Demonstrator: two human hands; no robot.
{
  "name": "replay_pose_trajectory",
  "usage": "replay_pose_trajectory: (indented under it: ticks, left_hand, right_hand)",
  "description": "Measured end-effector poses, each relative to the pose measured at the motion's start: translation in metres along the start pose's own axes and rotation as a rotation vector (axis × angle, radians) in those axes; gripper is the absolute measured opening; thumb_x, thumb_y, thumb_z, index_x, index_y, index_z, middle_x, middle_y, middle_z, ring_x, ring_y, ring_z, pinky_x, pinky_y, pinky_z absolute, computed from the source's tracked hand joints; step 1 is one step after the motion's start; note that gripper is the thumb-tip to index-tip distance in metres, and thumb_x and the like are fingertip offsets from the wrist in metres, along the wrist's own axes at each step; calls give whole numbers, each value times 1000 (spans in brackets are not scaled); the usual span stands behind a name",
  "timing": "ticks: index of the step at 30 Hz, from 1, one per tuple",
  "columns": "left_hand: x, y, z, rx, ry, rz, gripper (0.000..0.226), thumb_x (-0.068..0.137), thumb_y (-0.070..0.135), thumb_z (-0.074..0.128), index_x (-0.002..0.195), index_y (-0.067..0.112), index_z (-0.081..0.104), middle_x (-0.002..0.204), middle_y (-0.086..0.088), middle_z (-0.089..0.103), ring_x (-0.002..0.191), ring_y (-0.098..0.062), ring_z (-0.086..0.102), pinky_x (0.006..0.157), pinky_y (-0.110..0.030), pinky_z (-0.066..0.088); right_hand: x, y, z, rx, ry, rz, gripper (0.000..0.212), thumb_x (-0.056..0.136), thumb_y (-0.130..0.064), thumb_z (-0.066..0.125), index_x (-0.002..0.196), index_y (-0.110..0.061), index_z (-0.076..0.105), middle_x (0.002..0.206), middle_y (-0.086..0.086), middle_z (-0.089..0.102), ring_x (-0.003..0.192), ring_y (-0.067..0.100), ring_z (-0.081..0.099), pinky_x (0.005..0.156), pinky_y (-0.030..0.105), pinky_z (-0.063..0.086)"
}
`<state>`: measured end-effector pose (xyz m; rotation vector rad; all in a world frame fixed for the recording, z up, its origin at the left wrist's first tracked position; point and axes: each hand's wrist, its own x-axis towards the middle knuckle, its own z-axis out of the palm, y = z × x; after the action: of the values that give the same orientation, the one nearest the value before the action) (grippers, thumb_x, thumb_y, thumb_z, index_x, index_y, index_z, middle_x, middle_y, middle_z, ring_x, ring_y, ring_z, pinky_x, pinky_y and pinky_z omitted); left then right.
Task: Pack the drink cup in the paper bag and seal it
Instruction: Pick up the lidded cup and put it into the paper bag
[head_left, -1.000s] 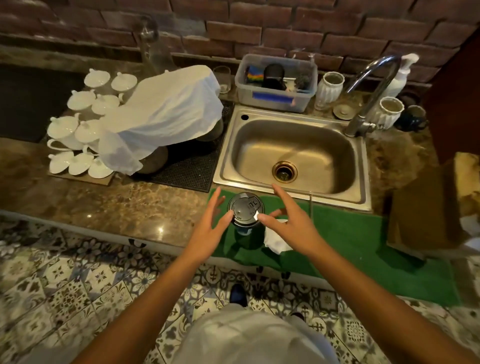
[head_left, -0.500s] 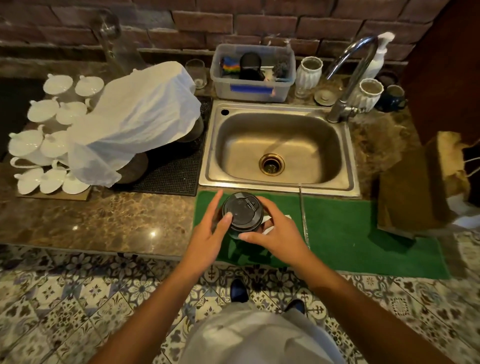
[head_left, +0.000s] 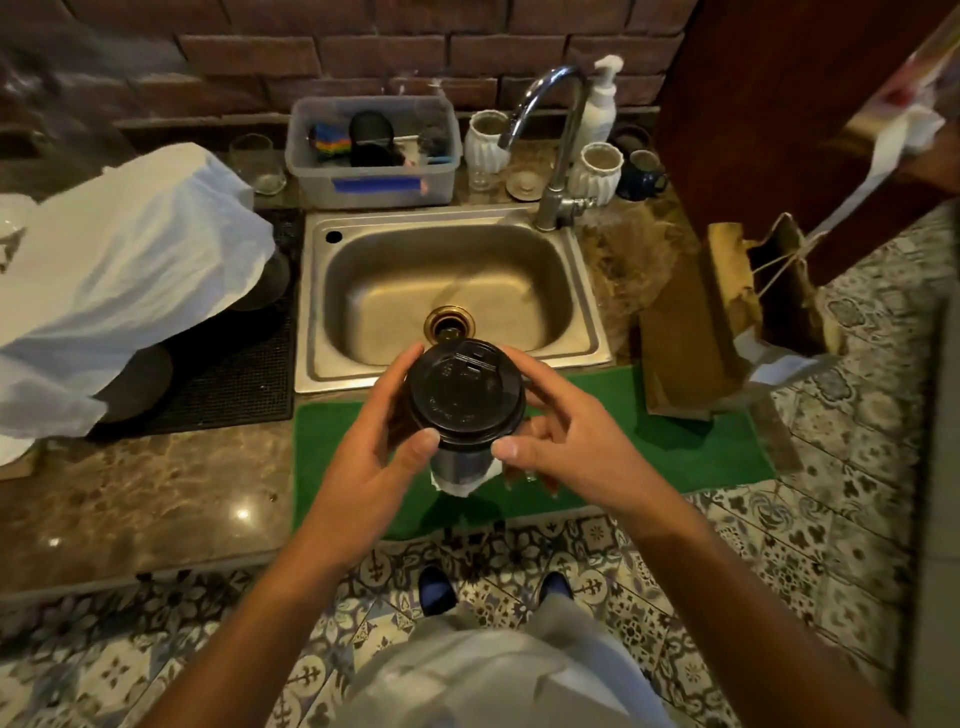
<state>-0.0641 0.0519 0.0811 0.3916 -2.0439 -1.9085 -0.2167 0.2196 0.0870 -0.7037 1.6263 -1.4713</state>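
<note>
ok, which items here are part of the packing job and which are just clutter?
Job:
- drink cup, black lid on, held by left hand and right hand
- paper bag, open, at the right on the green mat

Lying about:
- sink
- faucet
- plastic tub
- white cloth
- soap dispenser

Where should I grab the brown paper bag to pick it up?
Probably the string handles at the top of the paper bag. It stands upright and open on the counter right of the sink, so come down from above.
</note>
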Motion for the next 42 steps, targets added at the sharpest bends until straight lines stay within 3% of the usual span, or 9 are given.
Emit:
replay_pose_trajectory:
  ticks: [4,7,16,19,22,29,33,36,42]
  left_hand:
    - [14,10,32,-38,-61,42,77,86,63,64,152,40,33,147,29,50,139,-1,47,103,-13,41]
    - [23,16,60,-30,-56,75,74,85,63,67,150,48,37,149,24,50,139,-5,49,103,-15,44]
    - [48,31,167,58,-12,147,76,83,68,65,151,48,37,153,17,49,142,-13,46,110,-24,42]
    - [57,35,201,65,-21,152,77,84,67,65,151,45,37,155,13,47,143,-15,45,111,-25,41]
    - [67,43,227,72,-48,167,73,87,63,64,152,42,36,153,16,48,143,-13,45,110,-22,41]
    - [108,61,249,89,-124,190,54,99,51,55,150,36,43,146,18,55,137,-8,51,104,-18,44]
    - [135,53,251,67,-159,208,49,104,45,49,151,31,44,143,15,58,135,-8,53,102,-17,45]
    - [170,36,260,106,-72,108,60,97,57,51,153,40,37,144,13,57,131,-3,54,102,-27,49]
    - [233,6,297,433,-110,-42,94,83,70,61,155,50,5,167,4,24,147,-18,33,108,-42,32]
  right_hand:
    - [-25,-11,-28,10,47,-25,79,82,-36,82,149,-50,42,145,-5,60,97,54,65,87,64,57]
    - [-39,-18,-51,14,53,-83,73,85,-44,77,149,-47,42,144,-21,58,130,22,61,95,41,59]
    - [-75,-32,-150,-78,65,-156,78,82,-47,79,150,-46,41,147,-13,55,135,24,56,96,58,54]
    - [-87,-32,-183,-49,56,-176,80,81,-41,80,151,-38,42,146,-9,56,134,25,57,91,43,58]
    - [-96,-35,-209,27,71,-220,77,81,-35,81,149,-27,46,139,-4,62,131,25,60,86,27,58]
    - [-95,-43,-248,24,188,-227,75,79,-62,75,144,-36,50,129,1,67,86,5,74,67,27,61]
    - [-91,-46,-268,41,300,-276,79,78,-64,76,145,-31,50,128,1,69,96,53,69,74,68,59]
    - [-97,-57,-297,130,448,-333,86,80,-64,75,147,-17,48,112,9,67,65,19,71,52,28,57]
    - [-104,-59,-341,198,689,-428,73,87,-59,70,145,-20,48,101,3,67,57,16,63,38,26,45]
